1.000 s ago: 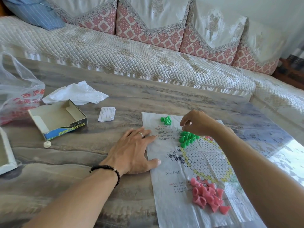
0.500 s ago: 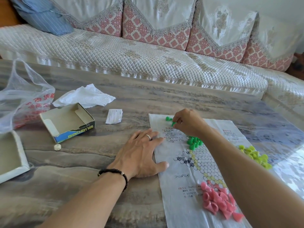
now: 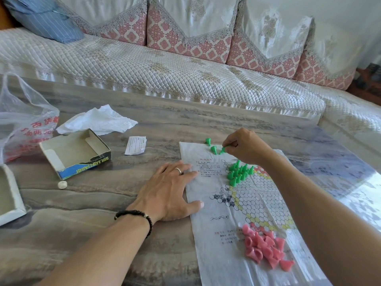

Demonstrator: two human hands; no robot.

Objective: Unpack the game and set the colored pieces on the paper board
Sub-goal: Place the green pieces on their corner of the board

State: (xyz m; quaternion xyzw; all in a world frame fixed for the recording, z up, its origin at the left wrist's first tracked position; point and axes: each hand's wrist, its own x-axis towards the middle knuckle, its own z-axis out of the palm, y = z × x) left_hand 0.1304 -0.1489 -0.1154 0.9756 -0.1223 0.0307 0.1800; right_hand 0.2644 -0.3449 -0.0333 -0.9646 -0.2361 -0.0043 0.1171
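Note:
The paper board [image 3: 208,232] lies flat on the table, printed with a hexagon grid. My left hand [image 3: 168,193] rests flat on the board's left edge, fingers spread. At the board's far corner my right hand [image 3: 245,146] pinches a green piece [image 3: 222,150]. Two loose green pieces [image 3: 211,145] lie just to its left. Several green pieces [image 3: 239,172] stand grouped on the grid's far point. A heap of pink pieces [image 3: 265,247] lies on the near part of the board.
An open game box [image 3: 76,153] sits at the left with a small white disc [image 3: 62,185] beside it. A box lid [image 3: 9,195], plastic bag [image 3: 22,118], crumpled tissue [image 3: 97,120] and folded leaflet [image 3: 135,145] lie around. A sofa [image 3: 165,69] runs behind the table.
My right hand went from the green group to the board's far corner and now pinches one of the loose green pieces there. The left hand stayed put.

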